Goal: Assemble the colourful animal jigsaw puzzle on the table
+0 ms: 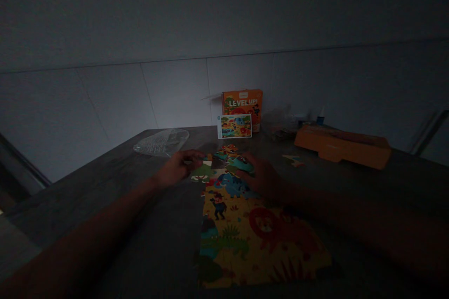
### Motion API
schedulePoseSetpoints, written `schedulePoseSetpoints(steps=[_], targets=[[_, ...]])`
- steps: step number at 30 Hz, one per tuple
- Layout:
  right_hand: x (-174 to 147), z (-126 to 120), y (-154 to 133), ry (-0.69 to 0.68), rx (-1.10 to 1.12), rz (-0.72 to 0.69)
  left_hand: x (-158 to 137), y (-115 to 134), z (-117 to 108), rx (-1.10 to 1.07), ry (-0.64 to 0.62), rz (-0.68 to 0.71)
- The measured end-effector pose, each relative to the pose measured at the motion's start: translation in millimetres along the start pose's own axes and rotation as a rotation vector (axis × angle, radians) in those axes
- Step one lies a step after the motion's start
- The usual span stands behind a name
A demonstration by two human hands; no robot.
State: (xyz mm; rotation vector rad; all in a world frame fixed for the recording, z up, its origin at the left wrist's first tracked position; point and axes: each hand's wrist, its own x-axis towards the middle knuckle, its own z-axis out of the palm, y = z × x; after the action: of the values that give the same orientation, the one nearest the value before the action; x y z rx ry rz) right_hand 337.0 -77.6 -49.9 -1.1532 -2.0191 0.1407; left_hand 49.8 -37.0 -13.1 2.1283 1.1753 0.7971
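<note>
A partly joined jigsaw puzzle (238,233) lies on the dark table, showing a lion, an elephant, a crocodile and a small figure. At its far left edge, my left hand (180,167) has curled fingers pinching at a puzzle piece, mostly hidden by the dimness. Just below those fingertips is a green and white puzzle piece (201,173). My right hand (263,177) reaches across the puzzle's right side, thumb and fingers closed around a teal and green puzzle piece (242,164). Beyond both hands lie loose orange pieces (228,148).
A picture card (235,126) leans against an orange puzzle box (242,103) near the wall. A clear plastic bag (163,142) lies at left. On the right are an orange box part (343,147), a loose puzzle piece (293,160) and a small blue-capped bottle (320,117).
</note>
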Motion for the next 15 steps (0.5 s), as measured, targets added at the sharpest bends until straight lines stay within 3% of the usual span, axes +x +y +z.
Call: schedulePoseSetpoints(steps=[4,8,12,15], targets=[[2,0,1,0.030,0.053,0.067,-3,2,22,0.004,0.023,-0.012],[1,-2,1,-0.030,0.094,-0.031,-6,8,43,0.077,0.026,0.015],[-1,-5,-4,-0.139,0.138,-0.156,-11,23,47,0.173,-0.041,0.086],[-1,-6,-8,-0.146,0.116,-0.194,-15,31,43,0.291,-0.085,0.198]])
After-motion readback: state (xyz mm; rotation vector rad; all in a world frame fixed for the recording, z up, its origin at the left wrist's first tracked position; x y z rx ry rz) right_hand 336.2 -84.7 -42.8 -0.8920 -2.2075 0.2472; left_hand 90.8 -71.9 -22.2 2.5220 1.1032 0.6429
